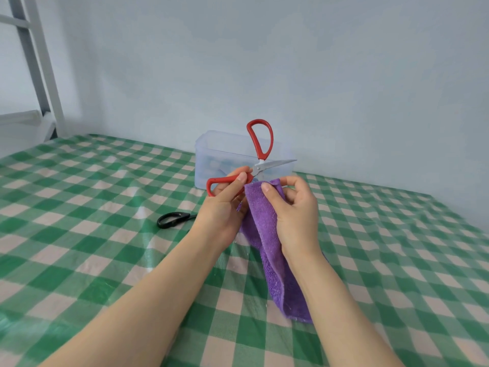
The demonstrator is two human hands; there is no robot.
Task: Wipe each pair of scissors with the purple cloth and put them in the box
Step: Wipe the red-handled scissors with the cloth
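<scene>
Above the green-and-white checked tablecloth (92,207), on my feed, the left hand (225,205) held the red-handled scissors (256,169) up in front of the box, its thumb and fingers pinching the lower handle loop close to the pivot. The scissors stood wide open, one red loop pointing straight up and one bare blade pointing to the right, clear of the cloth. I could not see the other blade; it ran down behind the purple cloth (260,221). The right hand (296,210) gripped that cloth just beside the left hand, thumb pressed against its near face and fingers curled round behind. The rest of the cloth hung down between the two forearms, its lower end reaching the table. The clear plastic box (211,160) sat behind the hands, near the pale wall (291,62), open at the top; what lay inside I could not make out. The black-handled scissors (172,219) lay on the table left of the left wrist, blades hidden behind that hand. A white metal frame (45,75) stood at the far left.
</scene>
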